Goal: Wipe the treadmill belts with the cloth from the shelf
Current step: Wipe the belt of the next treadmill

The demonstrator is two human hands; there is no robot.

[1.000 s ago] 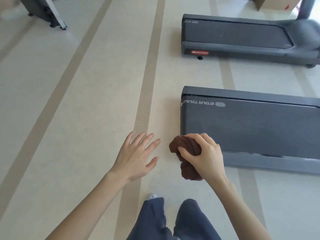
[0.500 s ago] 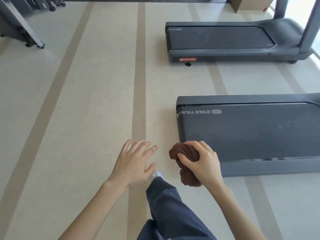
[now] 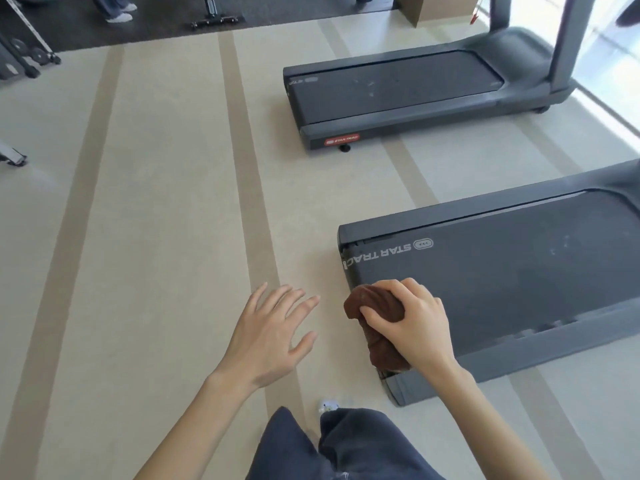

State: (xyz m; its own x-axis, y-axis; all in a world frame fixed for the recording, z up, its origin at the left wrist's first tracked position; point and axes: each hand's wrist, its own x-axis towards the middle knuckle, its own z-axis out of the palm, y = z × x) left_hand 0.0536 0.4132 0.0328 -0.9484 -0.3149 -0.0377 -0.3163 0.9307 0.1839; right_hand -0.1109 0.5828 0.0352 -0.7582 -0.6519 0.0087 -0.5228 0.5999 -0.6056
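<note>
Cloth (image 3: pixel 377 306), brown and bunched, is in your right hand (image 3: pixel 412 323). The fingers and thumb curl round its upper part, and the lower part hangs out beneath the palm. It sits over the left end of the near treadmill belt (image 3: pixel 502 278), by the near-left corner of the deck; whether it touches the belt cannot be confirmed from this view. Your left hand (image 3: pixel 270 334) holds nothing: fingers straight and spread, palm down, above the beige striped floor (image 3: pixel 156 237), just left of the cloth and apart from it. White STAR TRAC lettering (image 3: pixel 381 256) is printed on the belt's left end, beyond your right hand. A second treadmill (image 3: pixel 398 84) stands farther off, parallel to the first, with pale scuff marks on its belt and a red label (image 3: pixel 342 140) on its near side rail. A cardboard box (image 3: pixel 440 6) stands beyond it at the far edge. Your dark blue trousers (image 3: pixel 346 448) and the tip of a light shoe (image 3: pixel 328 407) appear at the near edge.
</note>
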